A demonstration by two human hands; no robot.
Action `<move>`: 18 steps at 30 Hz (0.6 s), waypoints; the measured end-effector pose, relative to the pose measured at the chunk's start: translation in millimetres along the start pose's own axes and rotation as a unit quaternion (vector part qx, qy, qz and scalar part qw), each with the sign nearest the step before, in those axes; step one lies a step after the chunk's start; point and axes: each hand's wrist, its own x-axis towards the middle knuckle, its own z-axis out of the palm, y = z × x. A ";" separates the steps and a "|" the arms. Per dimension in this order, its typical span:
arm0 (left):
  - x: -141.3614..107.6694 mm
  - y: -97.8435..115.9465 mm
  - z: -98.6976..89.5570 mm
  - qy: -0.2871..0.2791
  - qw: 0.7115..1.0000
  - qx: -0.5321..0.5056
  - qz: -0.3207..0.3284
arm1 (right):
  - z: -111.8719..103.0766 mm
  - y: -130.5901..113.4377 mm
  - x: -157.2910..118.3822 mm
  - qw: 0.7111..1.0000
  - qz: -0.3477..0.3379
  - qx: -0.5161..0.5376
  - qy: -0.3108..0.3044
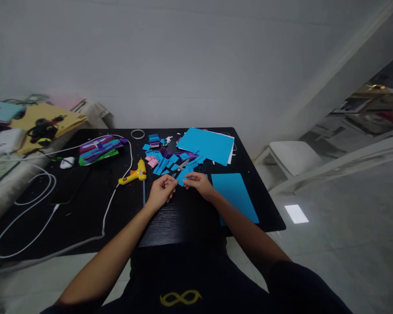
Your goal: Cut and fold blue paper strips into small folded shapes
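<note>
Between my two hands is a small blue paper piece [182, 177]. My right hand [198, 183] is closed on its right side. My left hand [163, 190] has its fingers pressed together at the left edge of the same piece. Just beyond them lie scissors [183, 165] among many cut blue strips [162, 165], with pink pieces [152, 161] to the left. A yellow glue gun [135, 173] lies left of my left hand. One blue sheet [235, 196] lies by my right forearm, and another blue sheet [206, 145] rests on white paper at the back.
The black table [170, 226] also holds a colored paper stack [101, 149], a phone [68, 185], a white earbud case [67, 162] and looping white cables [104, 222]. Yellow envelopes [59, 120] are at the far left. A white chair [291, 157] stands to the right.
</note>
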 end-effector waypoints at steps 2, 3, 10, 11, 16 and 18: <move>3.9 -1.1 -4.2 0.051 0.998 -0.016 0.015 | -0.7 1.5 1.0 1.000 0.000 0.007 -0.002; 6.4 -1.5 -6.7 0.074 0.997 -0.027 0.021 | -0.9 2.0 1.3 1.000 0.001 0.011 -0.003; 20.4 -2.6 -17.4 0.155 0.982 -0.112 0.005 | -0.9 0.0 0.0 0.999 0.006 0.030 -0.009; 21.3 -2.6 -17.9 0.161 0.979 -0.122 -0.002 | -0.8 -0.4 -0.3 0.999 0.007 0.032 -0.010; 24.6 -1.9 -20.9 0.184 0.969 -0.159 -0.035 | -0.7 -1.4 -0.5 0.999 0.010 0.036 -0.013; 26.0 -1.4 -22.7 0.189 0.966 -0.170 -0.046 | -0.8 -1.6 -0.5 0.999 0.010 0.036 -0.014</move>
